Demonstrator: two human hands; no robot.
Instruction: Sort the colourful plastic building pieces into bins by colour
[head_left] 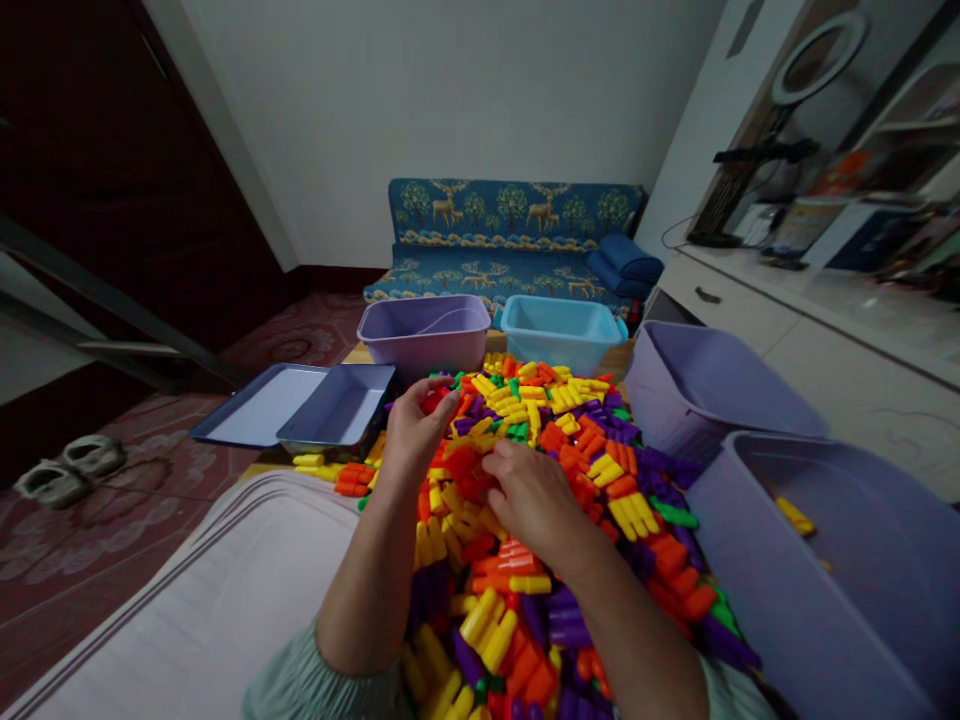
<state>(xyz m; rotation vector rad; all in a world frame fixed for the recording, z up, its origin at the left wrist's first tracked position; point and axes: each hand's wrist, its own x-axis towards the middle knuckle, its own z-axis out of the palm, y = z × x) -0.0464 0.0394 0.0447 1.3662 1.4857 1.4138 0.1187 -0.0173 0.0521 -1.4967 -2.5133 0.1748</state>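
Note:
A large heap of plastic building blocks [517,410] in yellow, orange, purple and green covers the table; many are joined tubes, like small rafts. Over the left side of the heap is my left hand [421,420], thumb and forefinger apart, with red blocks just beyond it. My right hand [531,490] is lower, near the middle of the heap. Its fingers are curled at a blurred orange-red block [469,470], which they seem to pinch. Both forearms hide part of the blocks.
Behind the heap stand a purple bin [424,340] and a light blue bin [562,335]. Two larger purple bins are at the right; the nearer one [832,570] holds a yellow block. A dark blue box [337,400] with its lid is at left, above stacked white lids [225,600].

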